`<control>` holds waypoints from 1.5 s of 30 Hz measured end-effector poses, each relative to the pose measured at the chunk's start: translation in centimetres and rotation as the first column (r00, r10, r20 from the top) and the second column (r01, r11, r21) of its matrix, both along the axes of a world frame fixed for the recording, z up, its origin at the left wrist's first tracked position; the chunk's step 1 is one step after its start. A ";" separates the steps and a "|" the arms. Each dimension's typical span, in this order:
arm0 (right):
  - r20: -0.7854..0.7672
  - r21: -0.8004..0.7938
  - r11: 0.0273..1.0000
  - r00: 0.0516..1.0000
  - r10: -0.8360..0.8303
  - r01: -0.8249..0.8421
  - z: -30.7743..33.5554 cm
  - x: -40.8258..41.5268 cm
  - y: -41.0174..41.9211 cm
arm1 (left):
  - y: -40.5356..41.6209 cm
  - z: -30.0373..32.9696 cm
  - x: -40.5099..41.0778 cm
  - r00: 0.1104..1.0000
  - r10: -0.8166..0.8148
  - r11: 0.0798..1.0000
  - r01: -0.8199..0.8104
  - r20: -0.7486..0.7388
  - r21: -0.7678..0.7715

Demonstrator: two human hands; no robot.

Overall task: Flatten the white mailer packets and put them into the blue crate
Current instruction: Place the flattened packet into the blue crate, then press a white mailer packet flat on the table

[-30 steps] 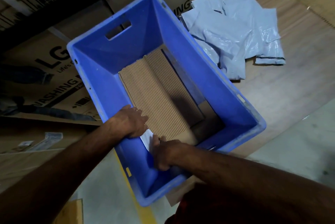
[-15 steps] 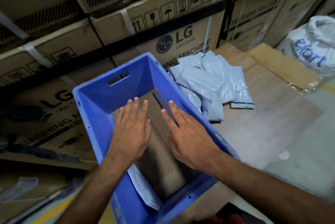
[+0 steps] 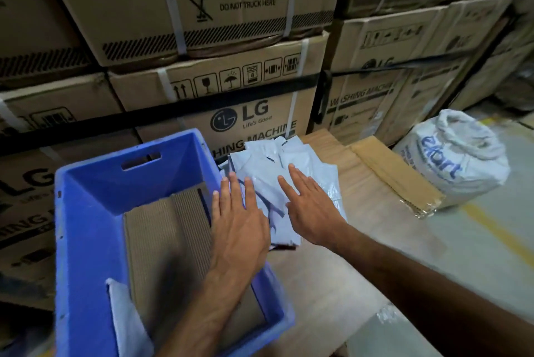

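Across the middle of the frame, a pale wood-grain board (image 3: 341, 284) covered the floor, with grey concrete floor (image 3: 474, 241) and a yellow line at the right. Stacked cardboard cartons (image 3: 231, 82) walled the upper half. At lower left stood the blue crate (image 3: 86, 226), lined with corrugated cardboard (image 3: 161, 241); one white packet (image 3: 127, 319) leaned against its near-left inner wall. Just right of the crate lay the pile of white mailer packets (image 3: 306, 166). Both hands were spread flat with straight fingers, holding nothing: the left hand (image 3: 239, 226) above the crate's right rim, the right hand (image 3: 312, 209) over the pile. A tied white sack (image 3: 456, 163) sat at right, beside flattened cardboard (image 3: 396, 171).
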State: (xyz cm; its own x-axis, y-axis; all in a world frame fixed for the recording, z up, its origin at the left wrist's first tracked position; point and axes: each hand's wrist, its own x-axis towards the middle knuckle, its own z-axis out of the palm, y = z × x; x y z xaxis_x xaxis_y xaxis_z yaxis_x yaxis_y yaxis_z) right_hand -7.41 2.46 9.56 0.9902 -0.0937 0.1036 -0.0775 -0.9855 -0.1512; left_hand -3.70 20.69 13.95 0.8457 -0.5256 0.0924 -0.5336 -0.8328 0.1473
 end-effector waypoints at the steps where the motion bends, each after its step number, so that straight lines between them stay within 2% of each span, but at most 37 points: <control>1: -0.008 0.000 1.000 1.000 0.022 -0.022 -0.8 0.2 -1.4 | -1.3 -0.2 0.1 1.000 0.022 1.000 -0.022 -0.004 0.005; 6: -0.078 0.011 0.984 0.981 0.180 -0.180 -5.5 1.2 -8.0 | -8.5 -1.9 1.3 0.989 0.145 0.986 -0.143 -0.009 0.089; 8: -0.136 0.079 0.976 0.968 0.212 -0.202 -6.9 1.8 -9.6 | -10.5 -4.3 2.0 0.978 0.202 0.975 -0.196 -0.049 0.103; 10: -0.126 0.096 0.958 0.951 0.281 -0.271 -7.7 2.8 -10.4 | -11.8 -7.3 3.0 0.958 0.276 0.959 -0.268 -0.082 0.090; 14: -0.170 0.120 0.946 0.932 0.319 -0.302 -9.5 4.4 -10.1 | -13.1 -12.4 3.2 0.825 0.446 0.894 -0.388 -0.347 0.226; 15: -0.171 0.128 0.950 0.937 0.303 -0.284 -9.9 4.8 -10.2 | -13.6 -13.0 3.1 0.816 0.448 0.893 -0.390 -0.364 0.224; 18: -0.183 0.180 0.951 0.941 0.284 -0.252 -11.0 5.5 -11.6 | -14.5 -14.5 3.8 0.876 0.406 0.913 -0.401 -0.260 0.075; 19: -0.196 0.194 0.947 0.936 0.292 -0.255 -11.5 5.7 -12.4 | -14.6 -14.7 4.4 0.884 0.411 0.911 -0.406 -0.224 0.069; 23: -0.135 0.227 0.929 0.936 0.326 -0.291 -13.0 6.1 -14.7 | -15.3 -14.6 7.7 0.893 0.429 0.900 -0.408 -0.140 0.155; 27: -0.133 0.285 0.905 0.922 0.364 -0.316 -14.0 6.3 -16.0 | -15.7 -14.7 10.6 0.936 0.352 0.919 -0.344 -0.005 0.194; 33: -0.155 0.341 0.893 0.919 0.361 -0.293 -14.8 5.9 -16.9 | -14.9 -14.8 12.3 0.984 0.178 0.937 -0.170 0.000 0.307; 37: -0.170 0.341 0.898 0.921 0.350 -0.278 -14.4 6.0 -16.8 | -14.1 -15.8 13.1 0.992 0.117 0.963 -0.126 0.053 0.237; 42: -0.247 0.300 0.927 0.920 0.303 -0.225 -13.4 5.2 -15.2 | -14.5 -15.6 11.0 0.984 0.167 0.951 -0.177 0.061 0.254; 45: -0.220 0.291 0.936 0.938 0.269 -0.200 -12.6 4.5 -14.5 | -15.1 -14.8 8.0 0.977 0.206 0.944 -0.213 0.055 0.253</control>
